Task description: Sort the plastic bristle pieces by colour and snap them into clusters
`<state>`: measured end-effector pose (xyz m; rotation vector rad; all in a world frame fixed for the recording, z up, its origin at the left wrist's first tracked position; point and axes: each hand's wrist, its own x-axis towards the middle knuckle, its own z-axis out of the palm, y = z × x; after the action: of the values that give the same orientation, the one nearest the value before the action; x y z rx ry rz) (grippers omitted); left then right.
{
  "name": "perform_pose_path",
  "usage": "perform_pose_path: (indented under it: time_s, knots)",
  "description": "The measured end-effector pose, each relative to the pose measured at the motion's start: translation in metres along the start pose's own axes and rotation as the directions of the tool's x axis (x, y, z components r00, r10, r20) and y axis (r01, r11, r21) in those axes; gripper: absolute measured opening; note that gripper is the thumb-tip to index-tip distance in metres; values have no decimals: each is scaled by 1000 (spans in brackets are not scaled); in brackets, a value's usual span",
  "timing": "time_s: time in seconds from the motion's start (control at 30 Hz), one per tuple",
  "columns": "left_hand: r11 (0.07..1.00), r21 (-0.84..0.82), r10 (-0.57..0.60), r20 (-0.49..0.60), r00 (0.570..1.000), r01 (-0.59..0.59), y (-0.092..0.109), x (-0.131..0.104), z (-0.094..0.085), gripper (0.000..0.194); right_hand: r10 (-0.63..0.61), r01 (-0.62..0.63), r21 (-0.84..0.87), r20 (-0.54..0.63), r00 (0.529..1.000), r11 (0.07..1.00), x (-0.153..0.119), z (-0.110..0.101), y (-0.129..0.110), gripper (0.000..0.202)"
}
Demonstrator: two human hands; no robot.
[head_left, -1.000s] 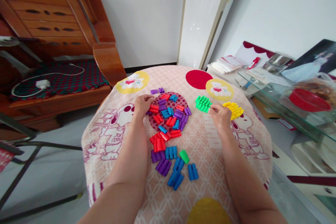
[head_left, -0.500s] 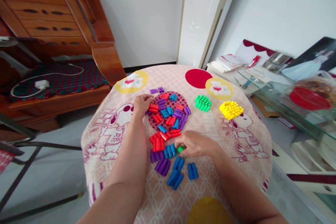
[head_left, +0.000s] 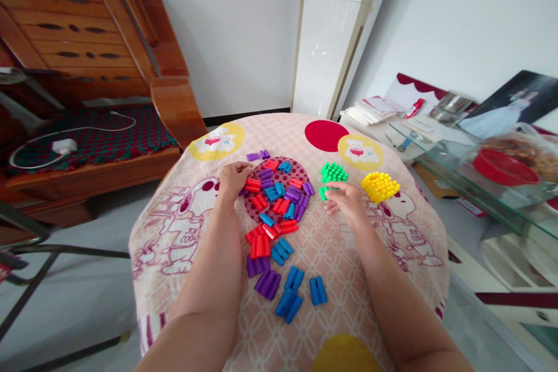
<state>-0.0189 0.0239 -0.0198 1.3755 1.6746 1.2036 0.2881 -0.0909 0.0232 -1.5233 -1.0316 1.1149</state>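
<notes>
R hand point(head_left: 347, 202): thumb + fingers pinching green pc point(head_left: 323, 193), just this side of green cluster point(head_left: 334, 171)
L hand point(head_left: 234, 180): at L edge of mixed pile point(head_left: 281, 206), fingers bent next to red pcs point(head_left: 252, 185) — can't tell if gripping
Yellow cluster point(head_left: 380, 186): to R of green cluster, w/ a gap
Mixed pile: red, blue + purple pcs, mid surface point(head_left: 322, 244), betw hands
Blue pair point(head_left: 318, 291): near side of surface, apart from pile — just R of other blue pcs point(head_left: 288, 305)

Counted with the table point(head_left: 335, 296) as a dial, far edge 12: 1 green cluster point(head_left: 334, 172) at 1 o'clock and 1 yellow cluster point(head_left: 381, 186) at 2, pieces too packed to tally. Near-side purple groups point(head_left: 267, 285): 2, at 7. Printed dogs point(head_left: 412, 235): 2, at 9 and 3.
</notes>
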Motion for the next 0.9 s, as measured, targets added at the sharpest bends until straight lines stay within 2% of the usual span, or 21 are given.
perform_pose_path:
  time_s: [0.07,0.17,0.33,0.57,0.9]
  knots:
    - [999,-32,5,34,999,-4,-1,0,0,29,37,-36,56,-25,999,998,1,0,1,44]
    - [998,-55,-3,49,999,5,-2,1,0,30,69,-64,113,-41,997,992,4,2,2,31]
    - [998,-67,-8,50,999,11,-2,2,1,29,72,-58,178,-77,994,982,7,4,5,18]
    - [995,-98,-14,51,999,19,0,0,0,29,-19,30,182,-62,998,983,13,5,12,25]
    - [997,-76,-21,60,998,25,2,0,0,30,-109,136,113,-217,970,984,24,9,16,32]
